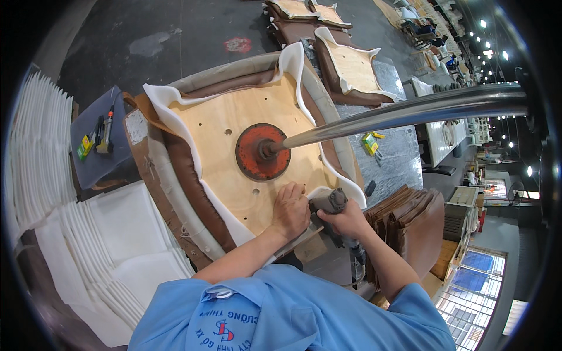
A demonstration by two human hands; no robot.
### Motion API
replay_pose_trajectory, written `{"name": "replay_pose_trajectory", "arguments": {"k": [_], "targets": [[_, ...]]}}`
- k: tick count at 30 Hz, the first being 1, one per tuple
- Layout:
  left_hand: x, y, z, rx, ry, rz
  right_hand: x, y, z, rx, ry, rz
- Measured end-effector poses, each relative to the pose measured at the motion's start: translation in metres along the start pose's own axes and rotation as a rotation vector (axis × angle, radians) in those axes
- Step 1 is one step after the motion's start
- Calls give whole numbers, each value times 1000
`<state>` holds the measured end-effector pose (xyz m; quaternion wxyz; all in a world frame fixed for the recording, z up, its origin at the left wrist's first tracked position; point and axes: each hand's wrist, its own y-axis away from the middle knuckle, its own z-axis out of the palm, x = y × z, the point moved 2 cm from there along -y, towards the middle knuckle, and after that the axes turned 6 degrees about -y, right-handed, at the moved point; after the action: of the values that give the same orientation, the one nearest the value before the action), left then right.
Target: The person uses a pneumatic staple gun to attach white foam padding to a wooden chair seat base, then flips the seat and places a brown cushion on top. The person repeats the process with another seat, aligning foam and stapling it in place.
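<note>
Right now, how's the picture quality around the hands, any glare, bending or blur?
Head view: the left hand on the round plywood seat board and the right hand gripping the grey staple gun are sharp and evenly lit; glare streaks the polished steel press bar; fisheye bends the stacked white foam sheets at the rim.

- left hand point(291, 209) pressed flat on plywood seat base point(240, 117), holding white lining point(234, 225) at edge
- right hand point(346, 221) grips grey staple gun point(333, 202)
- red round clamp plate point(262, 152) on steel arm point(410, 111)
</note>
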<state>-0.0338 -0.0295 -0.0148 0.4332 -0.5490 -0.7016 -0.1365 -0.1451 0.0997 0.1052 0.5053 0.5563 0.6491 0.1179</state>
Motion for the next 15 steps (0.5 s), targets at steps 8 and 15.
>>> {"name": "replay_pose_trajectory", "arguments": {"k": [8, 15], "targets": [[-5, 12, -17, -85, -81, 29, 1, -1, -3, 24, -15, -24], [-5, 10, -12, -56, -114, 8, -2, 11, 3, -35, -58, 20]]}}
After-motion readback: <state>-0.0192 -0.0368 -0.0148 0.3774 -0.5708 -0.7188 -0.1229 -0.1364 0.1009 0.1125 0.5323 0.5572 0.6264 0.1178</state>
